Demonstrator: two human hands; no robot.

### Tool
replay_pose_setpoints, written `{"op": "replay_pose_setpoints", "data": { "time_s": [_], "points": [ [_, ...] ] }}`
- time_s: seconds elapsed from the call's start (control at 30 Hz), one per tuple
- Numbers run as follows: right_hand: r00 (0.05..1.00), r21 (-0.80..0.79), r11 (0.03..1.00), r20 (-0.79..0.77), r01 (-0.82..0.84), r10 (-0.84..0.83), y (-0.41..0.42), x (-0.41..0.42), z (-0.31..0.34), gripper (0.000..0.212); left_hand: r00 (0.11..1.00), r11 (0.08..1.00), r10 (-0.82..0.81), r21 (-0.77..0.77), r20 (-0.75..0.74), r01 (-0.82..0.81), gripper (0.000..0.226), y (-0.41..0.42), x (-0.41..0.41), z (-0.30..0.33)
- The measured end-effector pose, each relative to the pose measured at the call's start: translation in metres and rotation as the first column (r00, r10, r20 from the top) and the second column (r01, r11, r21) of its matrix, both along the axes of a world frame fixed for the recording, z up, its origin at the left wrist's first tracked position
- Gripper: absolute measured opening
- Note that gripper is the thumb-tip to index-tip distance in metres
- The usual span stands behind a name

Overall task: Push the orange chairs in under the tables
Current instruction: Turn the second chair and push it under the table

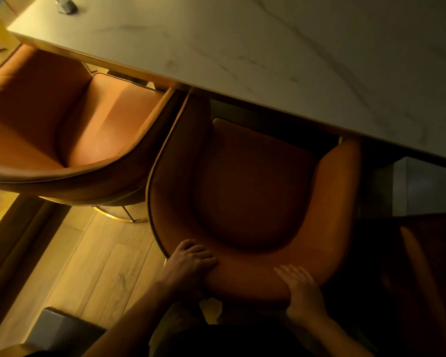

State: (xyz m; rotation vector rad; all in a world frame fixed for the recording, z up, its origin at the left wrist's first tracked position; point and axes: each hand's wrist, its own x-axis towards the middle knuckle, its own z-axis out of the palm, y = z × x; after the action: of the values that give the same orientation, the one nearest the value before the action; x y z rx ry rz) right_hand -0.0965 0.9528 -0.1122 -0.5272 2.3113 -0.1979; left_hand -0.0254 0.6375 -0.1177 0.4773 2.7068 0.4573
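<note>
An orange chair [247, 191] stands right below me, its seat front tucked under the edge of the marble table [281, 52]. My left hand [191, 264] grips the top of its curved backrest at the left. My right hand [300, 289] lies flat with fingers spread on the backrest top at the right. A second orange chair [62, 119] stands to the left, turned at an angle, its seat front under the table edge. The two chairs nearly touch at their sides.
A small grey object [66, 5] lies on the table's far left corner. Wooden floor [93, 266] shows at lower left, with a dark grey box corner [57, 328] near my legs. A dark chair-like shape [417, 266] sits at the right in shadow.
</note>
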Motion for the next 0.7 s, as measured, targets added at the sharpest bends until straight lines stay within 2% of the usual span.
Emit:
{"op": "replay_pose_setpoints", "data": {
  "time_s": [0.2, 0.33, 0.6, 0.7],
  "points": [
    [1.0, -0.011, 1.0, -0.014, -0.002, 0.002, 0.002, -0.014, -0.001, 0.084, 0.995, 0.995, -0.099, -0.008, -0.026, 0.098, 0.035, -0.007, -0.019, -0.007],
    [0.999, -0.029, 0.999, -0.036, -0.041, 0.04, 0.005, -0.016, -0.005, 0.082, 0.994, 0.995, -0.1, -0.007, -0.044, 0.1, 0.043, -0.004, -0.019, -0.005],
    [0.994, 0.059, 0.993, -0.025, -0.101, 0.102, 0.004, -0.019, -0.006, 0.086, 0.998, 0.997, -0.06, -0.048, -0.024, 0.058, 0.038, -0.002, -0.019, -0.004],
    [0.999, 0.035, 0.999, -0.038, -0.029, 0.031, 0.005, -0.014, -0.012, 0.084, 0.998, 0.998, -0.043, -0.037, -0.04, 0.042, 0.037, -0.002, -0.018, -0.002]
  ]
}}
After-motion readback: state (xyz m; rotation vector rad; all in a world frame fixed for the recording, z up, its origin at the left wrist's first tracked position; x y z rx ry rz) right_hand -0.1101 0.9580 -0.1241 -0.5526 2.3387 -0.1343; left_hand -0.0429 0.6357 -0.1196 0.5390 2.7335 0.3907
